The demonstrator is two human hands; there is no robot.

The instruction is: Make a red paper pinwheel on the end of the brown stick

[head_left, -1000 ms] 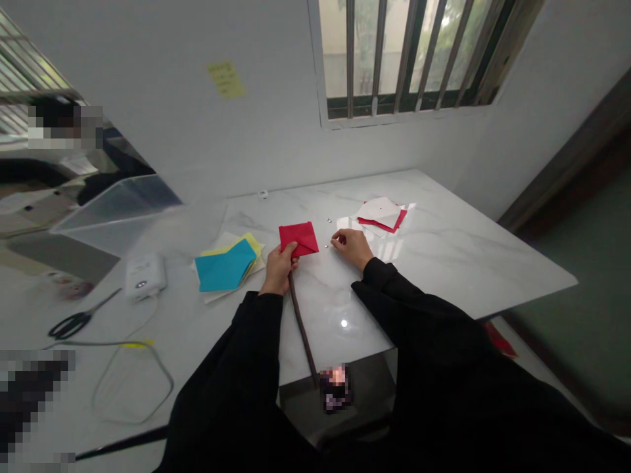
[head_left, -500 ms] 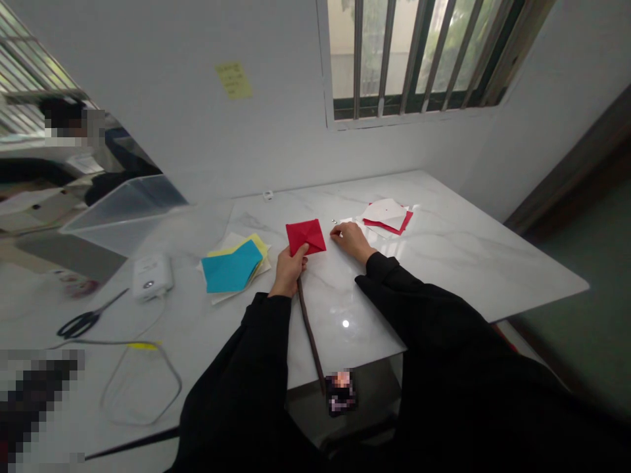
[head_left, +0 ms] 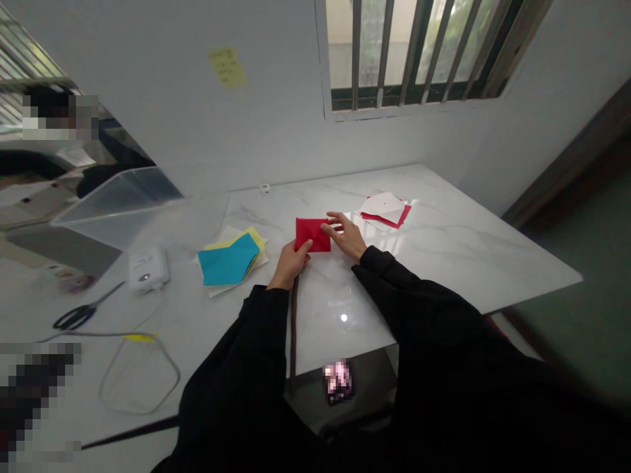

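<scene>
A red folded paper is clamped in the left hand's grip over the marble worktop, a dark stick running down from under that hand (its top end hidden). The right hand is held open, its fingertips set against the paper's edge.

Marble tabletop checked from my position. Left of centre, a blue paper sheet lies on a yellow sheet, both over white paper. Near the far right corner, a white sheet rests on red paper. Further left: white plastic device, black-handled scissors, looped cable, clear plastic bin. Yellow sticky note on the wall, left of the barred window.
</scene>
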